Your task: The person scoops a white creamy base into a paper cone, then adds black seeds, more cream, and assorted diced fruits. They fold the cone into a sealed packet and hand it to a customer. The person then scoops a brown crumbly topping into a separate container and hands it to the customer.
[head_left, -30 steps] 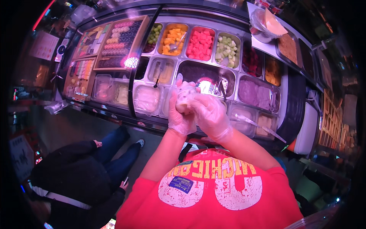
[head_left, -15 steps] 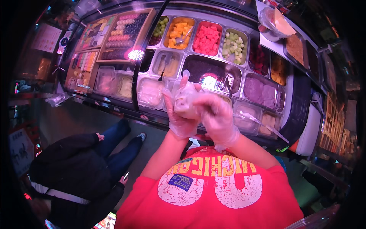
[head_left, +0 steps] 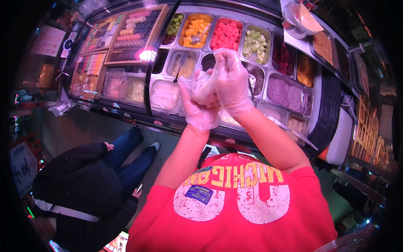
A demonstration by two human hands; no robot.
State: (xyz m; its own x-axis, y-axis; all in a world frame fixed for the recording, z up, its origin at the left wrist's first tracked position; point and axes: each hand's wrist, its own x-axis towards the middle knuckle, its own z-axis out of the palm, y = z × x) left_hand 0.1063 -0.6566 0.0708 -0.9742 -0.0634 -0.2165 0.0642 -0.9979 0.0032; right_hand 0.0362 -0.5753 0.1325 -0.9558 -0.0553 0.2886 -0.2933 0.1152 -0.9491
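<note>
Both my hands wear clear plastic gloves and are raised over the near part of the fruit counter. My left hand [head_left: 198, 112] cups a soft whitish dough wrapper [head_left: 204, 93] with a few dark spots, its fingers curled around the underside. My right hand [head_left: 233, 84] is closed, fingertips pinched together and pointing away from me, on the wrapper's right edge, which stretches up toward them. What lies inside the wrapper is hidden. Behind my hands is a metal pan of dark filling [head_left: 208, 61], mostly covered by them. A pan of pale cream [head_left: 165, 95] sits left of my left hand.
Pans of orange cubes [head_left: 196, 30], pink-red cubes [head_left: 226, 35] and pale green cubes [head_left: 256, 45] line the far row. A purple paste pan [head_left: 289, 95] stands right. Wooden trays [head_left: 117, 38] hold coloured pieces at left. A person in black [head_left: 79, 180] stands lower left.
My right hand has moved up and away from me, pulling the wrapper's edge with it. My left hand stays nearly in place, its raised finger now folded in around the wrapper.
</note>
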